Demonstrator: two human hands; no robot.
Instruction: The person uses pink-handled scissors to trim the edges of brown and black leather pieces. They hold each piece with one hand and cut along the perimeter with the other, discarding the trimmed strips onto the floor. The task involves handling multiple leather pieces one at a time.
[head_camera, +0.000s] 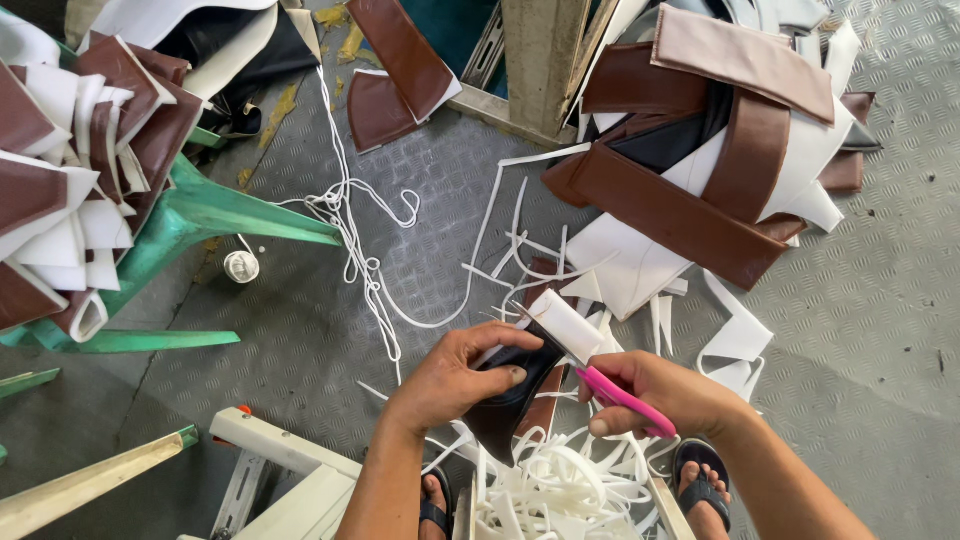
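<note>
Currently, the left hand (462, 370) is closed around a black padded piece (510, 400), thumb pressed on its upper face and fingers curled over its far edge; the piece hangs with its pointed end toward the near side. A white foam-backed flap (565, 325) of the same piece projects up and to the right, just beyond the fingertips. The right hand (665, 392) is closed on a pair of pink-handled scissors (622, 398), whose blades point left and meet the piece where the flap begins; whether the blades are open cannot be told. Both hands sit at the near centre, above a heap of white trimmed strips (555, 490) lying on the grey chequer-plate floor (880, 330). Two sandalled feet flank the heap. Far right lies a pile of brown and white padded panels (690, 150). Far left, similar panels rest on a green plastic chair (215, 215), with a small white spool (241, 266) near its leg.
</note>
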